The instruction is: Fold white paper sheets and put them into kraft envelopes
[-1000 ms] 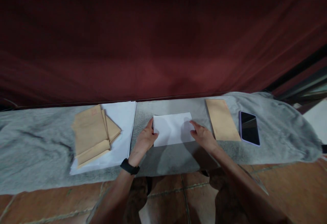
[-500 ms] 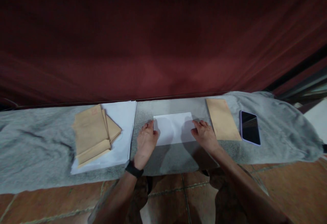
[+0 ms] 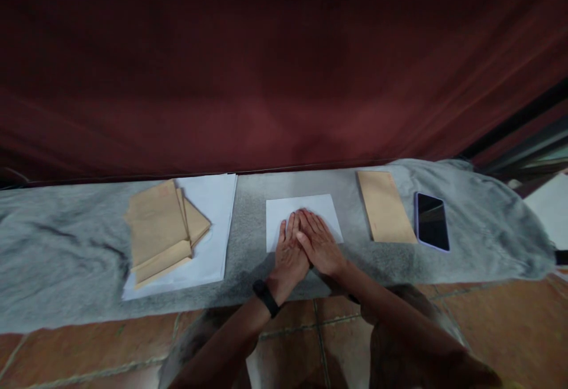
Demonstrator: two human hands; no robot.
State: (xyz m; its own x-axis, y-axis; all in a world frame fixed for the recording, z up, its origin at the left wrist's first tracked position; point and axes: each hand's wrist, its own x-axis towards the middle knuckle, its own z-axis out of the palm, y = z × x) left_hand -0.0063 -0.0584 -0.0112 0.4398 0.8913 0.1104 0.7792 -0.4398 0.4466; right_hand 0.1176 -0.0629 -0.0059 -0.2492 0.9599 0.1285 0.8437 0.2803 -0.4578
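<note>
A white sheet of paper [image 3: 277,211], which looks folded, lies on the grey cloth in front of me. Flat on its near half rests my left hand [image 3: 290,253], fingers stretched out and pointing away from me. My right hand [image 3: 323,247] lies flat beside it, its thumb crossing over the left hand and its fingers touching the left ones. Both palms press on the paper and hide its near middle part. To the right of the paper lies one brown envelope [image 3: 387,208], apart from my hands.
On the left, several brown envelopes [image 3: 155,223] lie on a stack of white paper [image 3: 217,229]. A phone [image 3: 432,221] with a purple edge is at the right. Grey cloth [image 3: 252,187] covers the narrow surface. Dark red fabric [image 3: 284,111] hangs behind it.
My hands have moved inward from the paper's left and right edges to its middle. They now lie flat together there. The paper has stayed in about the same place.
</note>
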